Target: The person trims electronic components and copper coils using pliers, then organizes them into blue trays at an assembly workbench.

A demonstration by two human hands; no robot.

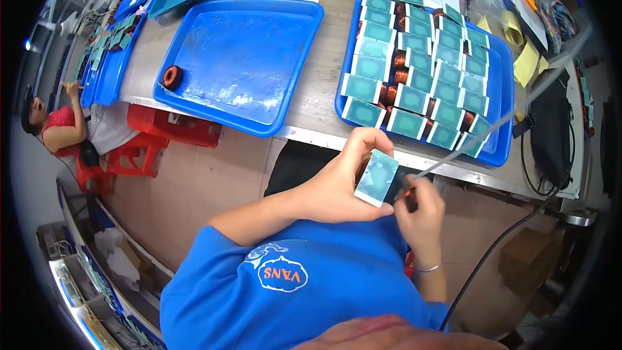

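Observation:
In front of my blue shirt, my left hand [327,189] grips a block with a green face and white edges [378,176], thumb and fingers on opposite sides. It resembles the coil blocks in the right tray. Close against its right side, my right hand [424,210] is closed around a small dark tool [408,196] with a red spot; its exact kind is hidden by the fingers. A thin grey, cord-like strip [492,128] runs from beside that hand to the upper right.
The right blue tray [503,91] holds rows of green-faced blocks with copper windings between them. One copper coil [172,78] lies in the left blue tray [259,4]. A black cable [495,246] hangs at right. Red stools [175,126] and a seated person [61,126] are at left.

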